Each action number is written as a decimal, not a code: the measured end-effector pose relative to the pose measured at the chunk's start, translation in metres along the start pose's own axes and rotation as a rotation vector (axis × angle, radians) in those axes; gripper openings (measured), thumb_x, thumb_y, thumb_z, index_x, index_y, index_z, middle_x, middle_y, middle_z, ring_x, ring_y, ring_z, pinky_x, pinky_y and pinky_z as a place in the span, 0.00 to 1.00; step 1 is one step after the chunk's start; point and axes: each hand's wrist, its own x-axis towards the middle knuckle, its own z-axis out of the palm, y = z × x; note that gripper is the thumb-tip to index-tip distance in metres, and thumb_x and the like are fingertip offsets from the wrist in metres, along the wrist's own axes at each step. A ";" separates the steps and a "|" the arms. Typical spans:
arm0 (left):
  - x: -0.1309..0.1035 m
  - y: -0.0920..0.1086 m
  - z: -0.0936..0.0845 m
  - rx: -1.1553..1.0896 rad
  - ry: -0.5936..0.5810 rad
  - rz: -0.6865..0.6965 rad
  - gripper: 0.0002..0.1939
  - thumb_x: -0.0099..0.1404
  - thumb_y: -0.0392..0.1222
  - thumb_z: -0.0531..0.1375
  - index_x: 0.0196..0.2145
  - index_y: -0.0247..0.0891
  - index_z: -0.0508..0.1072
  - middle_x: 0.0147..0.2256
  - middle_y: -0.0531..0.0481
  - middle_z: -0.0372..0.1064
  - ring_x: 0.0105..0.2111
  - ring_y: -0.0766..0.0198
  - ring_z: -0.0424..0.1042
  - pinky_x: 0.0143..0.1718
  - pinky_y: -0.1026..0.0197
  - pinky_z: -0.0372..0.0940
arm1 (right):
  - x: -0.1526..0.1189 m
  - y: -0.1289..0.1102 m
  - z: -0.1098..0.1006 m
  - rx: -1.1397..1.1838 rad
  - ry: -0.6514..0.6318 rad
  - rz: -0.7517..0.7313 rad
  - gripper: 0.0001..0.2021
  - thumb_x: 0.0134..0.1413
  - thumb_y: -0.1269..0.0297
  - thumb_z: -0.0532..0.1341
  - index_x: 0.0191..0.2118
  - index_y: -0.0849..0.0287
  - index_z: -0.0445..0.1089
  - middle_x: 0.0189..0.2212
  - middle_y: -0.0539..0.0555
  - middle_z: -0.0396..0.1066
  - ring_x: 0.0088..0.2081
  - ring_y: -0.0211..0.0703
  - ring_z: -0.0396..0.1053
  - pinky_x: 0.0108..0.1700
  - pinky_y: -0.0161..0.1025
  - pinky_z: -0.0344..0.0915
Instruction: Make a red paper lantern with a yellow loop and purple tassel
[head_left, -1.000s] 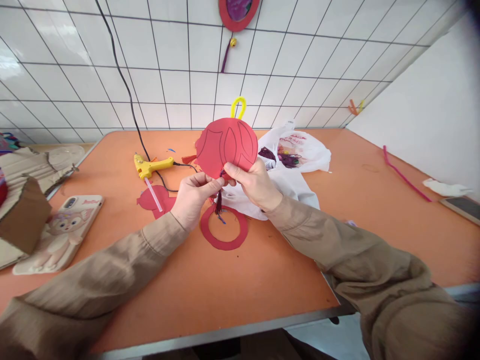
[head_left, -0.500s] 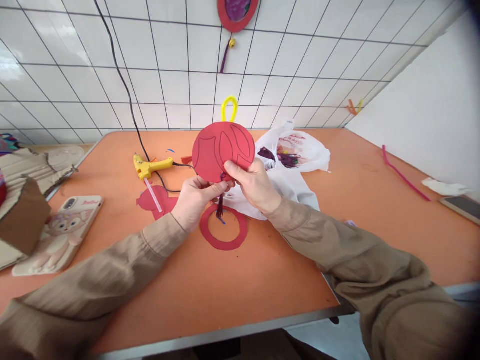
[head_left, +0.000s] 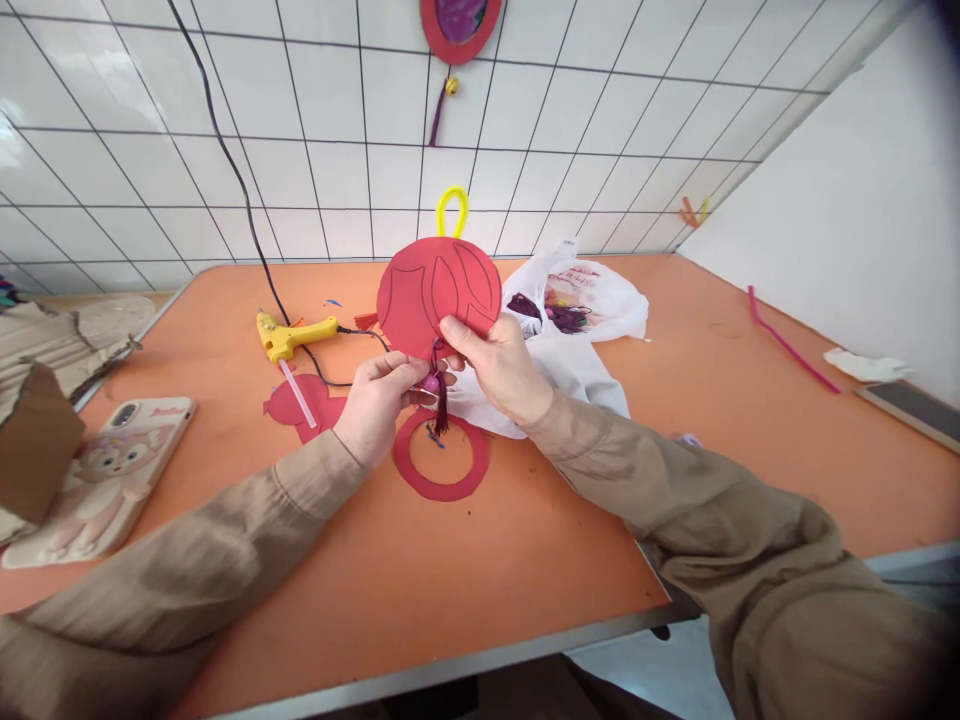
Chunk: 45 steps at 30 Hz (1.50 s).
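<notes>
A red disc (head_left: 431, 295) with curved dark lines drawn on it is held up over the table, a yellow loop (head_left: 452, 210) standing at its top edge. My right hand (head_left: 502, 370) grips its lower right edge, thumb in front and fingers behind. From the bottom edge hangs a dark purple tassel (head_left: 442, 405) on a cord, with a pinkish-purple bead (head_left: 431, 383). My left hand (head_left: 379, 400) is closed beside the bead, its fingertips at the tassel's top; part of its fingers is hidden. Below lies a red ring (head_left: 405, 470).
A yellow glue gun (head_left: 300, 335) with a clear stick lies left, by red cut-out pieces (head_left: 300, 405). A phone in a cartoon case (head_left: 112, 470) and cardboard (head_left: 37, 430) are further left. Behind my right hand is a white plastic bag (head_left: 600, 310) with tassels. A pink stick (head_left: 795, 340) lies right.
My left hand has shifted slightly down and left from the disc's bottom edge, and the bead has come into view. My right hand keeps its hold. The whole view has turned a little.
</notes>
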 end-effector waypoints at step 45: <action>0.000 -0.004 -0.002 0.083 0.046 0.174 0.07 0.49 0.41 0.69 0.27 0.36 0.80 0.23 0.50 0.74 0.25 0.64 0.72 0.33 0.60 0.68 | -0.003 0.004 0.001 -0.008 -0.058 -0.066 0.19 0.56 0.51 0.63 0.21 0.56 0.64 0.17 0.48 0.60 0.20 0.34 0.57 0.23 0.38 0.55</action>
